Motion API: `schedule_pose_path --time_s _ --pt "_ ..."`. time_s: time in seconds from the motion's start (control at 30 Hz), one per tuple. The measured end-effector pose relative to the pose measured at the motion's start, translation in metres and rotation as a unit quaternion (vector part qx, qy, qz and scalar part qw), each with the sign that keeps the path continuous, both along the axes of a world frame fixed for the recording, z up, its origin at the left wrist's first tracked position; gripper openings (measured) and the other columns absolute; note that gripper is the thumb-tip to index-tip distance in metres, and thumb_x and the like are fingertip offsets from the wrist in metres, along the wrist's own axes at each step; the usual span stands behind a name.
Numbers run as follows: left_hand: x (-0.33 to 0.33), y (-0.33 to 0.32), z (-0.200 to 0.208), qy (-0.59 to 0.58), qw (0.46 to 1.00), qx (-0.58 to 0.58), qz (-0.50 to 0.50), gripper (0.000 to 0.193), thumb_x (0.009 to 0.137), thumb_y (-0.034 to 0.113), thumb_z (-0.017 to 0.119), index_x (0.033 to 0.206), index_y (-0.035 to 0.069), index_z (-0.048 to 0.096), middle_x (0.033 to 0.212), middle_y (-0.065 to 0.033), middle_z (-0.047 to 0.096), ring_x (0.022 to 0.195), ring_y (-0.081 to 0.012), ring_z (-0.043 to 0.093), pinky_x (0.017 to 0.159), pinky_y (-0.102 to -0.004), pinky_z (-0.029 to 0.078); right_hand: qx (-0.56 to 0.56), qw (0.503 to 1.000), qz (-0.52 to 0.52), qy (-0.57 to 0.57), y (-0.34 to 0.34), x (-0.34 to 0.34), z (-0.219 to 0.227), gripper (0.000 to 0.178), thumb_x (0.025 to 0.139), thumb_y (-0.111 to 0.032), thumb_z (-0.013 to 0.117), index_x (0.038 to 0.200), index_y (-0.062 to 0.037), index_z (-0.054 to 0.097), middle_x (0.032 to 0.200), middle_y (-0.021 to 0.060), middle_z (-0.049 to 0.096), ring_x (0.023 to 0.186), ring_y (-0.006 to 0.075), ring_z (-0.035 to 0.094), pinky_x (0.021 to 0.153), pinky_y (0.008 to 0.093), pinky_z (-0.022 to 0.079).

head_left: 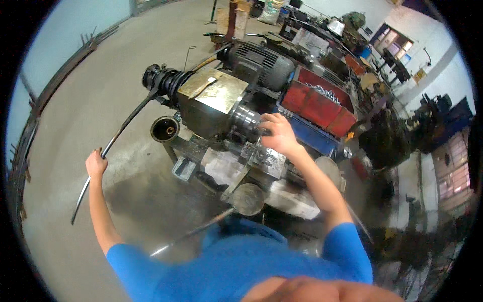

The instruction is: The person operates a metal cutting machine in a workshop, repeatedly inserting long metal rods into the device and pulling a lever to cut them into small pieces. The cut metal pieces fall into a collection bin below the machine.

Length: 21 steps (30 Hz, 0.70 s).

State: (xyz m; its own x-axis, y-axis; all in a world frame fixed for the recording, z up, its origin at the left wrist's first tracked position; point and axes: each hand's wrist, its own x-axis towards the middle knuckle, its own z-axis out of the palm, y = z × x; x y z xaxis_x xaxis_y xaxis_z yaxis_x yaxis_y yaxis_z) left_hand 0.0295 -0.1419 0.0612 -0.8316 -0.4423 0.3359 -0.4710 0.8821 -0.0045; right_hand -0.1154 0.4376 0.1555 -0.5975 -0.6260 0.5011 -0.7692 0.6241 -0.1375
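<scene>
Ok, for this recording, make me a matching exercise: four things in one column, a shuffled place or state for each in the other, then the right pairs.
Things:
1. Left hand
2. Right hand
3. Red bin
4. Light-coloured strip

Places and states:
A. Lying on top of the box-shaped housing
B. Closed around the long bar
C. Holding silvery pieces
D. At the end of the shiny cylinder

Pairs: 1-B, 2-D, 3-C, 4-A
</scene>
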Motion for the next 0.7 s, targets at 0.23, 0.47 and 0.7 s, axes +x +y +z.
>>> schedule_pose_path --time_s 0.23,0.47,0.7 --pt "-0.060 0.129 -0.112 0.061 0.958 0.276 -0.054 0.028 0.076 0.016 0.054 0.101 0.003 0.059 0.084 -0.0180 0.062 0.081 -0.0330 0.060 0.069 -0.0390 0.047 0.003 0.995 -0.100 -0.028 0.094 0.058 0.022 0.032 0.053 -0.013 0.060 0.084 -0.0048 0.063 0.097 0.0091 0.060 0.086 0.0282 0.052 0.076 0.0362 0.043" --pt "-0.082 0.214 -0.181 -0.282 0.919 0.055 -0.269 0.029 0.064 0.022 0.062 0.089 0.006 0.058 0.089 -0.0165 0.061 0.082 -0.0334 0.059 0.068 -0.0414 0.048 0.008 0.952 -0.277 -0.132 0.202 0.138 0.003 0.033 0.053 -0.015 0.061 0.084 -0.0024 0.063 0.091 0.0115 0.062 0.087 0.0314 0.056 0.078 0.0382 0.045" --pt "-0.107 0.172 -0.200 -0.261 0.922 -0.047 -0.282 0.017 0.070 0.020 0.062 0.086 0.013 0.062 0.086 -0.0108 0.063 0.080 -0.0286 0.061 0.066 -0.0400 0.048 0.012 0.838 -0.492 -0.236 0.304 0.191 -0.031 0.041 0.055 -0.018 0.061 0.093 -0.0055 0.066 0.098 0.0143 0.061 0.094 0.0317 0.056 0.084 0.0370 0.045"
